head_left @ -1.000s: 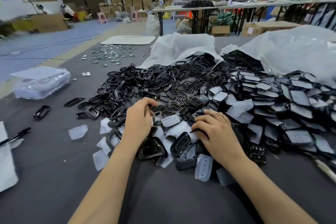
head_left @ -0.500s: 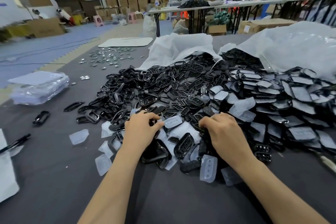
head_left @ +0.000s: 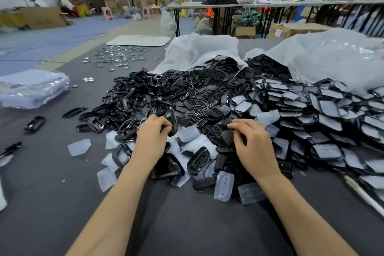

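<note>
A big heap of black plastic frames and grille inserts (head_left: 187, 93) spreads across the grey table (head_left: 187, 224). To its right lie several stacked black pieces with translucent pads (head_left: 324, 110). My left hand (head_left: 151, 139) pinches a black oval frame (head_left: 174, 120) lifted upright at the heap's near edge. My right hand (head_left: 252, 145) has its fingers curled round a black grille piece (head_left: 225, 136). Loose translucent pads (head_left: 224, 185) lie near my wrists.
Two white plastic bags (head_left: 199, 52), (head_left: 336, 56) lie open behind the heaps. A wrapped stack of sheets (head_left: 33, 87) sits at the left, small silver parts (head_left: 118, 58) farther back. Stray black frames (head_left: 35, 123) lie at the left. Two people stand at far tables.
Both hands moved a little up into the heap. My left hand has lifted a black oval frame upright; my right hand has curled round a grille piece.
</note>
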`<action>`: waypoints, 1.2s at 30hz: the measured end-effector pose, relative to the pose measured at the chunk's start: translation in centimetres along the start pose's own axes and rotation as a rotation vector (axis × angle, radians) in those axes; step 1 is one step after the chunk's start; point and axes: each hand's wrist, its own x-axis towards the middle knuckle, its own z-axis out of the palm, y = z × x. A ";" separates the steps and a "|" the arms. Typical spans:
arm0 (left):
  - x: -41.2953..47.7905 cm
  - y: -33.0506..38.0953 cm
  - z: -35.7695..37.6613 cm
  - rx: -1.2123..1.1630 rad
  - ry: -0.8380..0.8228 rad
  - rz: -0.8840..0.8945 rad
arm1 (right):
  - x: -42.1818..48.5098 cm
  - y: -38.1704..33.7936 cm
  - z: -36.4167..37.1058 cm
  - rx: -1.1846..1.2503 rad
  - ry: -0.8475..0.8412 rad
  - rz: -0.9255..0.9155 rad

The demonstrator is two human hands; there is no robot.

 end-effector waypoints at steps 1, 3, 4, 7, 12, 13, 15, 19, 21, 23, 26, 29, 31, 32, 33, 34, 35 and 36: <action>0.1 0.0 -0.3 -0.052 0.073 0.024 | 0.1 -0.3 0.2 0.027 0.029 -0.029; 0.0 1.1 -0.7 -0.134 0.121 0.103 | 0.1 -0.8 0.6 0.083 0.049 -0.080; -0.3 1.9 -0.8 -0.192 0.112 0.139 | 0.0 -1.2 0.8 0.112 0.034 -0.119; -1.6 4.5 -0.2 -0.391 0.052 0.231 | -0.6 -2.5 0.8 0.208 -0.045 -0.257; -2.7 6.5 1.1 -0.482 -0.062 0.313 | -0.6 -3.0 1.0 0.259 0.037 -0.327; -2.9 6.6 1.1 -0.515 -0.072 0.309 | -0.5 -3.0 0.9 0.289 0.059 -0.296; -3.2 6.6 1.4 -0.570 -0.101 0.308 | -0.3 -2.9 0.7 0.430 0.080 -0.149; -3.6 6.5 2.2 -0.686 -0.160 0.263 | 0.2 -2.3 0.4 0.617 0.017 0.076; -3.4 6.1 2.3 -0.822 -0.161 0.183 | 0.4 -1.8 0.4 0.722 -0.002 0.145; -3.2 5.9 2.1 -0.950 -0.169 0.139 | 0.6 -1.6 0.2 0.835 -0.009 0.185; -3.0 5.8 2.2 -1.027 -0.196 0.078 | 0.6 -1.9 0.2 0.886 -0.060 0.185; -2.9 5.7 2.3 -1.013 -0.169 0.043 | 0.5 -1.8 0.2 0.915 -0.121 0.215; -2.8 5.7 2.2 -1.025 -0.160 0.054 | 0.5 -1.8 0.2 0.910 -0.141 0.212; -2.8 5.6 2.2 -1.020 -0.158 0.067 | 0.5 -1.8 0.1 0.912 -0.147 0.211; -2.9 5.7 2.1 -1.006 -0.156 0.085 | 0.5 -1.7 0.1 0.919 -0.149 0.217; -2.9 5.7 2.1 -0.986 -0.155 0.103 | 0.5 -1.7 0.0 0.936 -0.150 0.230; -3.0 5.7 2.1 -0.961 -0.151 0.119 | 0.4 -1.6 0.0 0.965 -0.150 0.253; -3.0 5.8 2.1 -0.934 -0.143 0.129 | 0.4 -1.5 0.0 1.003 -0.153 0.282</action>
